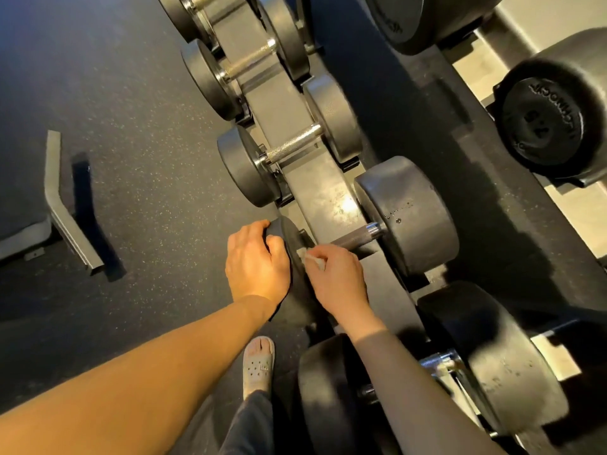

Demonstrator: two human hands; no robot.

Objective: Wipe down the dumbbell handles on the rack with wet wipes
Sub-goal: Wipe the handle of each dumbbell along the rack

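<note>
The fingers [330, 257] of the right hand [338, 279] are curled and pinch a bunched white wipe [312, 257]. They hold it against the near end of the handle [353, 236], where the bar meets the weight, probably so the cloth can be drawn along the grip. The fingers [274, 244] of the left hand [258, 261] are hooked over the rim of the near weight [290, 236] of the same dumbbell [410, 218]. This looks like a way to stop it rolling or turning in its cradle during the rubbing.

The dumbbell lies crosswise on the lower tier of the rack [325, 188], its two weights on either side of the grey rail and its bar exposed above it. Further dumbbells sit in the same way along the tier, the next one [295, 144] with a bright knurled bar. Larger ones [551, 116] rest on the tier above, to the right.

Below is a dark speckled rubber floor [131, 159]. A grey metal foot [62, 205] of some gym equipment stands well apart on the left, and a slipper [258, 366] shows near the rack's edge. Warm light falls across the forearms.
</note>
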